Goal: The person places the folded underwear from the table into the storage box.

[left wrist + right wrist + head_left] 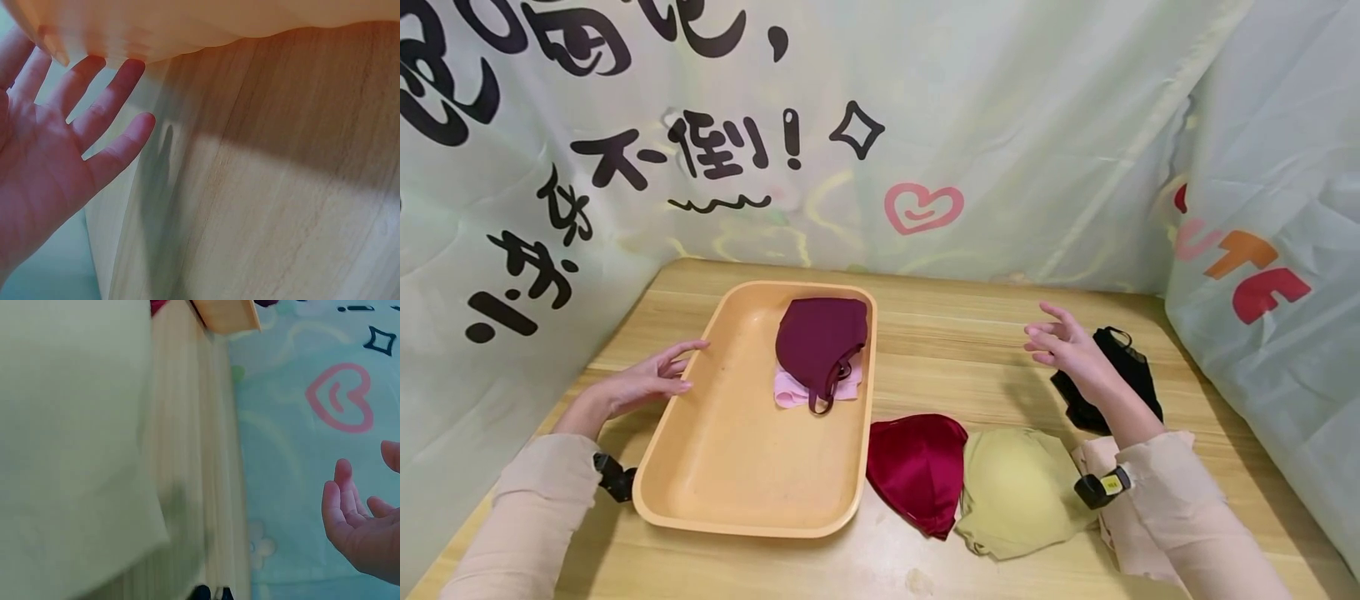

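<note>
My left hand (644,383), fingers loose, touched the tray (737,467), my right hand (1075,350) hung empty, black bra (1133,375) just right; a left shove could've bumped tray into red bra (919,468) between hands.

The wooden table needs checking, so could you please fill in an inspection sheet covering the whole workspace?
Surface: wooden table with a small mark on the near side.
Job's things: tray holding a purple garment on a pink cloth; red garment, yellow-green garment, black garment and partly covered pale pink garment to its right.
Clutter: nothing seen.
Hands: left hand touches the tray's left side; right hand is raised near the black garment, holding nothing.
Cables: nothing seen.
Surroundings: hanging sheet printed with dark writing and a pink heart.
</note>
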Motion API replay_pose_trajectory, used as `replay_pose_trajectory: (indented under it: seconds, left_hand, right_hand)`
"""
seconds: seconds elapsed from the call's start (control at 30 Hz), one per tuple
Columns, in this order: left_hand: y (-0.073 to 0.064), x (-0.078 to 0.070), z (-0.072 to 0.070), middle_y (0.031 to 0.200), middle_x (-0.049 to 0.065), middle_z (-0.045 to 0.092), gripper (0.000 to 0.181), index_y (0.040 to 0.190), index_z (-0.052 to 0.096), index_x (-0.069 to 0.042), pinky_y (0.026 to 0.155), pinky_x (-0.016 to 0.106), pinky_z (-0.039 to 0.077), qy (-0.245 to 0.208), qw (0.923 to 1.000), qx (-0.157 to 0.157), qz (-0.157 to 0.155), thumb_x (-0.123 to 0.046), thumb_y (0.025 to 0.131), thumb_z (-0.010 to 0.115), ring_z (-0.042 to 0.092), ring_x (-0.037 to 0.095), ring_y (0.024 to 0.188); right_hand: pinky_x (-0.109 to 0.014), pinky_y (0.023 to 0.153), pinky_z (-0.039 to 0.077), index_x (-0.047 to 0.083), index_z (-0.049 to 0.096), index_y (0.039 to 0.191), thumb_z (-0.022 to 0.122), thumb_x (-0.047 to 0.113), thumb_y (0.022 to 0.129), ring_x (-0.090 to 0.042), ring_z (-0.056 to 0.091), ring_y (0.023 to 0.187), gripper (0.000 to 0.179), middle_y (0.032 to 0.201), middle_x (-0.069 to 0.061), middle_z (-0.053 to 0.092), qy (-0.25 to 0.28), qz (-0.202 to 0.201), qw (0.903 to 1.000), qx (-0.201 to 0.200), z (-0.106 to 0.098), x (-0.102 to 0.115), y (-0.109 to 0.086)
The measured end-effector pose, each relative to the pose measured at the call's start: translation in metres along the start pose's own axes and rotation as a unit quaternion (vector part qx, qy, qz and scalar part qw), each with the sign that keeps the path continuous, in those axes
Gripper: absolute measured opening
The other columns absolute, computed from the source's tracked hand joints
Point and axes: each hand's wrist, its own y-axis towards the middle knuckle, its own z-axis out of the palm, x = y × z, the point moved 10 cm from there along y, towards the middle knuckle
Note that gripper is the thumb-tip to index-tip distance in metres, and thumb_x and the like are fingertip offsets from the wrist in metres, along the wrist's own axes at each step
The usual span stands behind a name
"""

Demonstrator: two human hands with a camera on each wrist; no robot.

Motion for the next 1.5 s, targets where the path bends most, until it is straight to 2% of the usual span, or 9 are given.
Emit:
replay_pose_trajectory:
  seconds: [0.13,0.3,0.6,0.87,1.03,1.23,1.37,1.43,1.5]
  left_hand:
    - [0.0,0.0,0.001,0.124,-0.008,0.049,0.062,0.14,0.024,-0.025,0.085,0.034,0.048,-0.001,1.0,-0.001,0.001,0.001,0.09,0.049,0.056,0.016,0.105]
    - [0.0,-0.001,0.002,0.124,-0.008,0.049,0.062,0.141,0.024,-0.024,0.084,0.035,0.048,-0.005,1.0,0.002,0.003,0.001,0.09,0.049,0.057,0.016,0.104]
    - [-0.001,-0.001,0.001,0.123,-0.008,0.049,0.062,0.14,0.024,-0.027,0.084,0.033,0.048,0.004,1.0,-0.004,-0.001,0.0,0.09,0.049,0.057,0.015,0.104]
    - [-0.001,-0.001,0.0,0.124,-0.01,0.046,0.062,0.141,0.024,-0.025,0.084,0.034,0.048,0.01,0.9999,-0.01,-0.003,-0.001,0.09,0.05,0.056,0.014,0.105]
    - [-0.002,-0.002,0.001,0.124,-0.011,0.044,0.061,0.141,0.025,-0.025,0.084,0.033,0.048,0.016,0.9998,-0.012,-0.002,-0.002,0.09,0.051,0.056,0.013,0.104]
    - [-0.003,-0.004,0.002,0.124,-0.011,0.045,0.061,0.141,0.025,-0.026,0.083,0.034,0.048,0.016,0.9998,-0.009,0.004,-0.002,0.09,0.05,0.056,0.013,0.104]
    - [-0.003,-0.004,0.001,0.123,-0.011,0.044,0.061,0.141,0.025,-0.026,0.083,0.033,0.048,0.02,0.9997,-0.014,0.003,-0.003,0.09,0.051,0.056,0.012,0.104]
    - [-0.003,-0.003,0.001,0.123,-0.011,0.043,0.061,0.141,0.025,-0.026,0.083,0.033,0.048,0.022,0.9996,-0.016,0.001,-0.004,0.09,0.051,0.056,0.012,0.104]
    - [-0.002,-0.003,0.002,0.123,-0.011,0.044,0.061,0.141,0.025,-0.026,0.084,0.033,0.048,0.019,0.9997,-0.013,0.002,-0.003,0.09,0.051,0.056,0.012,0.104]
  right_hand:
    - [-0.013,0.077,0.045,0.006,-0.003,0.146,0.047,0.03,0.095,0.005,0.055,0.087,0.075,0.124,-0.012,0.037,0.019,-0.004,0.9996,-0.018,-0.015,0.0,-0.003]
    - [-0.012,0.077,0.045,0.005,-0.003,0.145,0.048,0.029,0.094,0.005,0.056,0.086,0.076,0.112,0.001,0.04,0.028,-0.007,0.9991,-0.03,-0.032,-0.004,-0.009]
    - [-0.012,0.072,0.046,0.0,-0.005,0.144,0.049,0.023,0.094,0.005,0.058,0.082,0.077,0.105,0.005,0.043,0.06,-0.015,0.9973,-0.04,-0.047,-0.011,-0.011]
    - [-0.012,0.073,0.046,0.001,-0.008,0.143,0.047,0.022,0.095,0.006,0.056,0.083,0.077,0.106,0.006,0.041,0.036,-0.001,0.9987,-0.036,-0.055,-0.016,-0.016]
    - [-0.011,0.072,0.045,0.0,-0.009,0.143,0.046,0.023,0.096,0.007,0.055,0.083,0.076,0.11,0.002,0.039,0.023,0.007,0.9989,-0.04,-0.061,-0.021,-0.02]
    - [-0.01,0.073,0.044,0.0,-0.012,0.142,0.045,0.024,0.096,0.008,0.054,0.083,0.077,0.12,-0.01,0.033,0.017,0.015,0.999,-0.038,-0.068,-0.029,-0.022]
    - [-0.01,0.073,0.044,0.0,-0.014,0.142,0.042,0.025,0.097,0.01,0.053,0.083,0.076,0.133,-0.028,0.021,0.008,0.026,0.9989,-0.04,-0.072,-0.036,-0.021]
    - [-0.01,0.072,0.044,0.0,-0.014,0.142,0.042,0.026,0.097,0.01,0.053,0.082,0.076,0.137,-0.032,0.012,0.005,0.034,0.9985,-0.043,-0.075,-0.04,-0.021]
    - [-0.01,0.072,0.044,0.0,-0.014,0.142,0.041,0.028,0.097,0.011,0.053,0.082,0.077,0.138,-0.033,0.009,0.002,0.043,0.998,-0.046,-0.079,-0.045,-0.022]
